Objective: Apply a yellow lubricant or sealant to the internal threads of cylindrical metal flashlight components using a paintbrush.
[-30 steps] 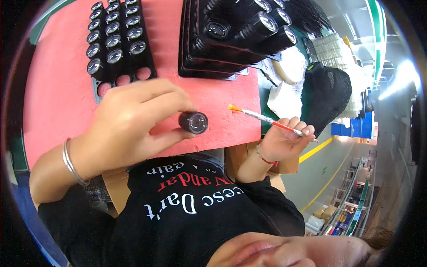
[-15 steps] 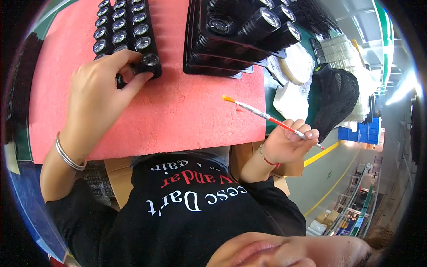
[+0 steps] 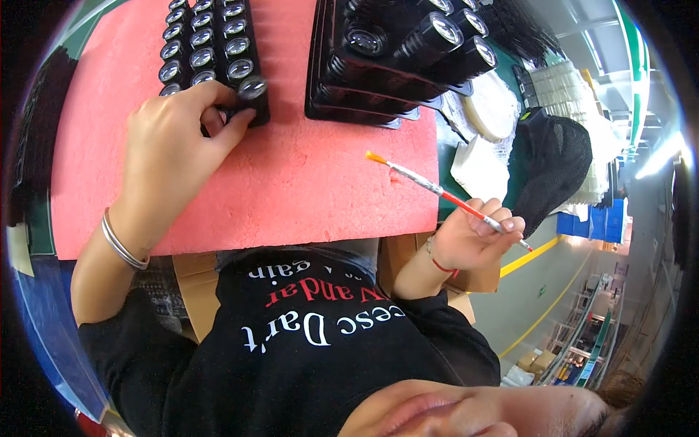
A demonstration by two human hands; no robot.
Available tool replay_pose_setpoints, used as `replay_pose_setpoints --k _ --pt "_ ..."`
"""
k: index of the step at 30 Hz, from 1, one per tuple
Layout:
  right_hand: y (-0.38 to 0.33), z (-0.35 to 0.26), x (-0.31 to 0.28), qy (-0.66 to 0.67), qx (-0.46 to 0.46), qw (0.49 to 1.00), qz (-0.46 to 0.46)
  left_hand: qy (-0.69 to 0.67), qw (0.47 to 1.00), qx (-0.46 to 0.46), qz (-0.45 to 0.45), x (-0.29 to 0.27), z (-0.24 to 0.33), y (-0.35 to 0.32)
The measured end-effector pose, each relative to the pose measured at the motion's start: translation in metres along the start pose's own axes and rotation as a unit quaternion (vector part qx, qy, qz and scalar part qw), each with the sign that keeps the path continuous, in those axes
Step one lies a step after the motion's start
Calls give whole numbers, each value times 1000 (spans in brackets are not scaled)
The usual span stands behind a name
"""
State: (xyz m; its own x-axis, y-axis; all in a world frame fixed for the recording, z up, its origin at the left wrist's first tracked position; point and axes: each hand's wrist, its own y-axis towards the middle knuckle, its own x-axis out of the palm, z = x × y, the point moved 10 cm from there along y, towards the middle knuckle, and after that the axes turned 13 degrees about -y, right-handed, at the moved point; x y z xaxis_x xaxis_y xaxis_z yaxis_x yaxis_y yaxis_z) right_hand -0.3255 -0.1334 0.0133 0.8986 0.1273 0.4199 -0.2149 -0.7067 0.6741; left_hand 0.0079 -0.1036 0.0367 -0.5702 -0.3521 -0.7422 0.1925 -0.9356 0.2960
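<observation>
- So, far left edge: dark pile (image 3: 44, 138) on green table (image 3: 42, 240), too distorted to ID.
- Bangle (image 3: 120, 244), silver, on left wrist.
- Left hand (image 3: 171, 135): thumb and fingers pinched round one lens tube (image 3: 253, 88), at the near right corner of the set on the left. Tube leans right, lens end up. Lower end hidden; can't tell if seated.
- Tubes (image 3: 202, 57): three rows running far, lens ends up; near ends of left and middle rows partly behind left hand.
- Mat (image 3: 291, 182): pink, under the lot.
- Trays (image 3: 349, 105): black, stacked on far right part of mat, more tubes poking up.
- Brush (image 3: 451, 197): orange tip over right part of mat, apart from tubes and trays; red/silver handle runs near right.
- Right hand (image 3: 477, 237): fingers closed on brush handle, just off mat's right edge. Red cord (image 3: 442, 269) on wrist.
- White disc (image 3: 489, 113), white block (image 3: 480, 171): right of trays.
- Mesh item (image 3: 557, 164): black, right of block.
- Blue bins (image 3: 597, 221): far right, well apart from table.
</observation>
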Motion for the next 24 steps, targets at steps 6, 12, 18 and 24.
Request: replay_pose_setpoints --k 6,12,18,24 --pt "-2 2 1 24 13 1000 11 4 999 28 24 -3 4 -5" --pt "-1 2 7 41 9 999 -32 104 970 194 103 -12 46 -14" --pt "0 -3 7 33 3 999 -29 185 953 237 31 -4 82 18" --pt "-2 2 -2 29 20 999 33 216 943 252 -18 21 71 46"
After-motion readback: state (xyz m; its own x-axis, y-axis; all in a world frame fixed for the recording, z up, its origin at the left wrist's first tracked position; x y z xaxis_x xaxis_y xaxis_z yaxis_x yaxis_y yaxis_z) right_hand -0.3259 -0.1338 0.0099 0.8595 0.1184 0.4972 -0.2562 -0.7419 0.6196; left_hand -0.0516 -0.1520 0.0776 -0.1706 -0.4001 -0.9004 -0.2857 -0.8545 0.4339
